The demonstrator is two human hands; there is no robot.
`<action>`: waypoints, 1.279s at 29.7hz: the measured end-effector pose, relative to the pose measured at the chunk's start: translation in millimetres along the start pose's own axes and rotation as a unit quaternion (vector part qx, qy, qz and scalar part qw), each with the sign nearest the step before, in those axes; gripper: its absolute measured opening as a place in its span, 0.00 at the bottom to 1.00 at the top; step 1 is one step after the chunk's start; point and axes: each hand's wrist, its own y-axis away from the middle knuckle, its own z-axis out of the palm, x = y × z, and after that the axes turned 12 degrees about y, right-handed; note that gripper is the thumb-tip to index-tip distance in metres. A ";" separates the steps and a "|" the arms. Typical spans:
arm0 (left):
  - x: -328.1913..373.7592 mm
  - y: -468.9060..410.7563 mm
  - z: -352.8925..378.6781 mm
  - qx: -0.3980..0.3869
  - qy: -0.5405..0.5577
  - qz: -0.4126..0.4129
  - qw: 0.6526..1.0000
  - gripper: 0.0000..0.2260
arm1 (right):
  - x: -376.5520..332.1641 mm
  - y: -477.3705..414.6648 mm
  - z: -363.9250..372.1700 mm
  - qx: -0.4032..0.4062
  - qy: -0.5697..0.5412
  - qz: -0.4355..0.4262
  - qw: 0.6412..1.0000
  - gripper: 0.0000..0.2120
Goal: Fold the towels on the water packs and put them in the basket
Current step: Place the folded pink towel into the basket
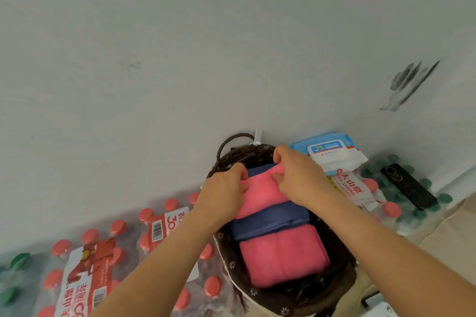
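A dark brown wicker basket (342, 280) with a flowered lining stands against the wall on the water packs. Inside lie folded towels: a pink one (283, 255) at the near end, a navy one (270, 221) behind it, and another navy one (260, 170) at the far end. Over them sits a folded pink towel (260, 195). My left hand (221, 193) pinches its left edge and my right hand (298, 175) pinches its far right edge, both inside the basket.
Shrink-wrapped water packs with red caps (103, 265) fill the lower left. A blue wet-wipes pack (329, 149) and a black phone (409, 185) lie right of the basket on green-capped bottles. A cardboard box (448, 229) is at the right edge. The wall rises behind.
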 end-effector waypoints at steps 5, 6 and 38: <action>-3.8 -2.3 7.1 0.026 -0.027 0.040 0.999 0.06 | 2.7 3.1 6.0 0.064 0.107 -0.053 0.991 0.11; -4.6 -2.5 9.0 0.028 -0.035 0.049 0.998 0.06 | 3.2 3.1 8.4 0.091 0.126 -0.078 0.985 0.10; -11.5 7.2 26.8 0.008 -0.208 0.179 0.962 0.09 | 9.4 14.9 20.2 -0.052 0.113 -0.109 0.986 0.18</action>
